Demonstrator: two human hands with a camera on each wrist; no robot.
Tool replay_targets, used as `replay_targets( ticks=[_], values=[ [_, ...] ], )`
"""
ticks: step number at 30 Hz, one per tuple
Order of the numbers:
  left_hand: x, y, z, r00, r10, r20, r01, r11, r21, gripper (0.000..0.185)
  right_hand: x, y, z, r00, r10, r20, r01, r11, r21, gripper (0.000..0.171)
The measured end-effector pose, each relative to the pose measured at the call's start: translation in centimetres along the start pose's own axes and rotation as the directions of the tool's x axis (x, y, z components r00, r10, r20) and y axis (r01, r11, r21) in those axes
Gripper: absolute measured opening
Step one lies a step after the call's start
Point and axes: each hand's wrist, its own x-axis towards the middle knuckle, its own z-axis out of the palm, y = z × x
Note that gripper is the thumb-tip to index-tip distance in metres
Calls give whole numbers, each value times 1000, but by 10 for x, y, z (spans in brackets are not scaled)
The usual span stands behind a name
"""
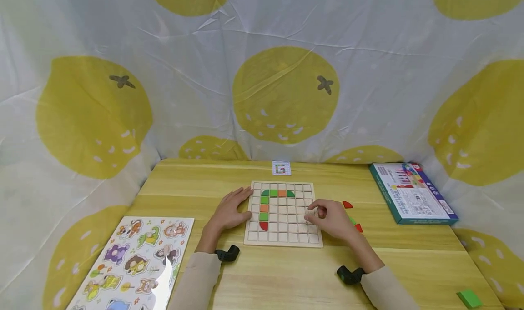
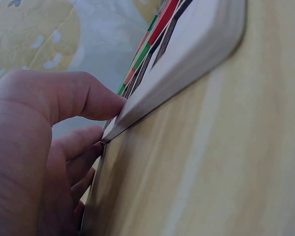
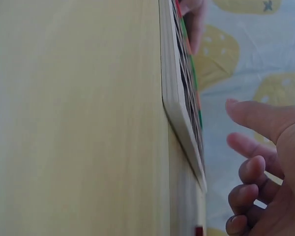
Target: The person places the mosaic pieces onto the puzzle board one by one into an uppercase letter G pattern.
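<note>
Across the lower head view: one wood-grain table (image 1: 282, 273); clock read from the grid board (image 1: 303, 237) at mid-table. Eight o'clock: one animal puzzle board (image 1: 137, 251). Three o'clock, far right: one game box (image 1: 413, 196). Hands: 2, well apart. Left hand (image 1: 230, 211), nine o'clock: thumb touching grid board's rim, fingers extended. Right hand (image 1: 335, 218), three o'clock: raised, thumb and index parted. Twelve o'clock: 1 pattern card (image 1: 281, 168). Four o'clock: 1 green block (image 1: 469, 298). Pieces on grid: 3 light green squares (image 1: 264, 216), 2 orange squares (image 1: 282, 193), 2 dark green quarter-rounds (image 1: 290, 194), 1 red quarter-round (image 1: 264, 226). Loose, three o'clock: 2 red pieces (image 1: 347, 204), plus green, partly hidden.
</note>
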Motion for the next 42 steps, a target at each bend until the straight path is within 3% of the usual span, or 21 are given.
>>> replay_targets(
  ticks=[20, 30, 42],
  values=[
    [-7, -2, -2, 1000, -11, -4, 11, 1000, -7, 78, -25, 51, -49, 990, 125, -61, -131, 984, -120, 36],
    [-4, -1, -3, 1000, 4, -7, -4, 1000, -11, 78, -30, 65, -56, 987, 139, -78, -150, 976, -158, 41],
    [0, -1, 0, 1000, 0, 1, 0, 1000, -1, 78, -32, 71, -58, 987, 149, -69, -157, 977, -147, 33]
  ],
)
